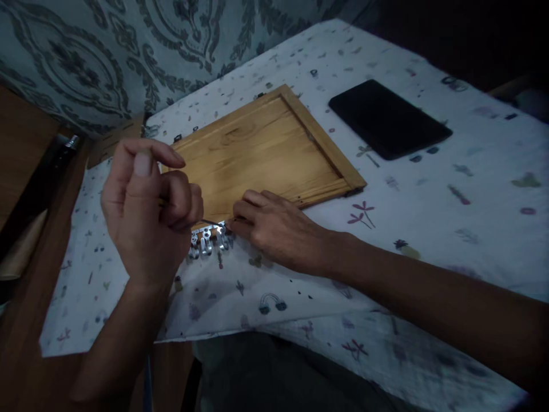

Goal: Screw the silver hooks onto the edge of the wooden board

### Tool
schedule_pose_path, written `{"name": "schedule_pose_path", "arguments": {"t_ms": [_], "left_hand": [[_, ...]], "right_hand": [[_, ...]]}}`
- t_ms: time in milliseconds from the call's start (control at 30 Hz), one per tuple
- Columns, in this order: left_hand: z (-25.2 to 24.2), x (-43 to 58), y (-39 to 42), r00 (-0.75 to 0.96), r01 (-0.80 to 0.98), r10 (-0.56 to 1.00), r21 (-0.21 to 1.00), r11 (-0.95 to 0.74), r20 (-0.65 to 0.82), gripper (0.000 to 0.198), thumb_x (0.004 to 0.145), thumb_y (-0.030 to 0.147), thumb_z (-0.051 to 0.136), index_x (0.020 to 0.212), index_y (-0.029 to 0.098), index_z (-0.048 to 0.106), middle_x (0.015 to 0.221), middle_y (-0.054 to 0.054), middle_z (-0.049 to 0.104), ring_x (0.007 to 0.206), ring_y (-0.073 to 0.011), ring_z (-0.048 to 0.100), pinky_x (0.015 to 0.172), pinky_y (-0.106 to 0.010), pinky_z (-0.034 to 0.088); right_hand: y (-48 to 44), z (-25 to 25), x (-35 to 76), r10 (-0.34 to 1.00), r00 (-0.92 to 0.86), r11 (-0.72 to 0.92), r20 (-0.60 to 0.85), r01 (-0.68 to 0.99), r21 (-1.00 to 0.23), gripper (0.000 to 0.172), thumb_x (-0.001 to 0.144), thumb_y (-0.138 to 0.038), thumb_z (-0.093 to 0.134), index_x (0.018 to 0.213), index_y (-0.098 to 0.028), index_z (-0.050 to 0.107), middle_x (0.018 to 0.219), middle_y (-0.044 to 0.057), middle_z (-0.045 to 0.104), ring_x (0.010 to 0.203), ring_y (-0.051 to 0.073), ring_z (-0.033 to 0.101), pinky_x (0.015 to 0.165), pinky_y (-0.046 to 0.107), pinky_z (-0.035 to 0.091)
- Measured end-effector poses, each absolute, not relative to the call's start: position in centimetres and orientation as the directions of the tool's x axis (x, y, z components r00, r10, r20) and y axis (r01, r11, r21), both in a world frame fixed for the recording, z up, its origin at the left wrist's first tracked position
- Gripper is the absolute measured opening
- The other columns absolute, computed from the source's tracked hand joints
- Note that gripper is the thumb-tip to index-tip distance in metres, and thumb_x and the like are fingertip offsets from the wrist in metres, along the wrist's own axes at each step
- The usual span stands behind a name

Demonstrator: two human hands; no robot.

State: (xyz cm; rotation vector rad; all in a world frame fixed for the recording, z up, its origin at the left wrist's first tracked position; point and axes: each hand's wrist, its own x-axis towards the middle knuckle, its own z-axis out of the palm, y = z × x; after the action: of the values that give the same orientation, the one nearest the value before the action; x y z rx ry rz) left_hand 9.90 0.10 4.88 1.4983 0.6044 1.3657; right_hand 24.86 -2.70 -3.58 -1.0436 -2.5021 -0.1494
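My left hand [148,200] is closed around a screwdriver [211,222]; its handle is mostly hidden in the fist, and the thin dark shaft points right. The shaft's tip meets a rail of shiny metal hooks [207,241] along the near edge of a framed wooden board [257,143]. At the right end of this rail my right hand [274,229] has its fingers curled and pressed together against the rail and the board's edge. Those fingertips are partly hidden. The board lies flat, with raised strips around its rim.
A black tablet [388,120] lies to the right of the board on a white patterned cloth [429,206]. A cardboard piece [115,140] is at the left by the patterned wall covering [180,40]. The cloth hangs over the table's near edge.
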Motion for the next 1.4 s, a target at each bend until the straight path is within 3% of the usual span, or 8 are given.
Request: {"name": "schedule_pose_path", "arguments": {"t_ms": [133, 367, 600, 733, 833, 967, 1400], "left_hand": [[5.0, 9.4, 1.3, 0.400, -0.275, 0.810, 0.900, -0.339, 0.428, 0.015, 0.093, 0.020, 0.055, 0.081, 0.015, 0.062, 0.048, 0.011, 0.018, 0.035, -0.0021, 0.012, 0.035, -0.015, 0.022], [5.4, 8.3, 3.0, 0.605, -0.327, 0.695, 0.917, -0.229, 0.389, 0.023, 0.089, 0.007, 0.042, 0.085, 0.013, 0.065, 0.048, 0.011, 0.016, 0.032, -0.0022, 0.009, 0.032, -0.012, 0.025], [5.3, 8.0, 2.4, 0.751, -0.277, 0.562, 0.938, -0.208, 0.346, 0.013, 0.088, 0.016, 0.056, 0.094, 0.016, 0.068, 0.048, 0.009, 0.033, 0.028, -0.0003, 0.018, 0.031, -0.015, 0.027], [5.2, 8.7, 1.7, 0.693, -0.272, 0.623, 0.932, -0.238, 0.362, 0.011, 0.087, 0.017, 0.059, 0.090, 0.015, 0.069, 0.047, 0.007, 0.037, 0.030, -0.0026, 0.024, 0.034, -0.018, 0.027], [4.9, 9.3, 1.6, 0.505, -0.310, 0.747, 0.898, -0.311, 0.433, 0.015, 0.090, 0.022, 0.058, 0.082, 0.014, 0.067, 0.043, 0.006, 0.036, 0.033, -0.0057, 0.028, 0.034, -0.019, 0.027], [4.6, 9.6, 1.7, 0.307, -0.293, 0.860, 0.901, -0.321, 0.407, 0.024, 0.093, 0.030, 0.057, 0.075, 0.015, 0.064, 0.040, 0.008, 0.029, 0.032, -0.0051, 0.021, 0.032, -0.020, 0.019], [4.7, 8.8, 1.6, 0.428, -0.340, 0.827, 0.913, -0.226, 0.364, 0.020, 0.091, 0.024, 0.055, 0.075, 0.018, 0.064, 0.044, 0.008, 0.023, 0.034, -0.0038, 0.014, 0.035, -0.019, 0.018]], "right_hand": [[-2.7, -3.5, 24.8, 0.661, -0.625, 0.705, 0.415, 0.707, -0.060, 0.018, 0.095, -0.015, 0.053, 0.101, -0.011, 0.069, 0.099, 0.012, 0.062, 0.093, 0.023, 0.044, 0.074, 0.035, 0.036], [-2.8, -3.5, 24.8, 0.676, -0.613, 0.698, 0.409, 0.711, -0.087, 0.020, 0.094, -0.014, 0.054, 0.106, -0.011, 0.070, 0.100, 0.012, 0.063, 0.094, 0.024, 0.044, 0.075, 0.036, 0.035], [-2.7, -3.4, 24.8, 0.679, -0.622, 0.701, 0.391, 0.708, -0.092, 0.016, 0.095, -0.016, 0.054, 0.099, -0.012, 0.068, 0.096, 0.011, 0.061, 0.091, 0.022, 0.042, 0.074, 0.035, 0.032], [-2.7, -3.5, 24.7, 0.677, -0.621, 0.701, 0.395, 0.708, -0.089, 0.016, 0.096, -0.016, 0.053, 0.100, -0.012, 0.068, 0.093, 0.010, 0.061, 0.090, 0.022, 0.043, 0.072, 0.035, 0.032], [-2.7, -3.6, 24.8, 0.670, -0.620, 0.703, 0.408, 0.706, -0.081, 0.018, 0.095, -0.016, 0.054, 0.104, -0.011, 0.068, 0.098, 0.011, 0.062, 0.093, 0.023, 0.044, 0.074, 0.035, 0.034], [-2.8, -3.7, 25.0, 0.658, -0.611, 0.707, 0.439, 0.702, -0.082, 0.021, 0.094, -0.014, 0.056, 0.110, -0.010, 0.067, 0.101, 0.012, 0.062, 0.095, 0.024, 0.045, 0.076, 0.035, 0.037], [-2.7, -3.7, 24.8, 0.627, -0.599, 0.735, 0.499, 0.667, -0.122, 0.019, 0.094, -0.009, 0.050, 0.102, -0.010, 0.068, 0.094, 0.010, 0.064, 0.088, 0.022, 0.046, 0.072, 0.035, 0.039]]}}
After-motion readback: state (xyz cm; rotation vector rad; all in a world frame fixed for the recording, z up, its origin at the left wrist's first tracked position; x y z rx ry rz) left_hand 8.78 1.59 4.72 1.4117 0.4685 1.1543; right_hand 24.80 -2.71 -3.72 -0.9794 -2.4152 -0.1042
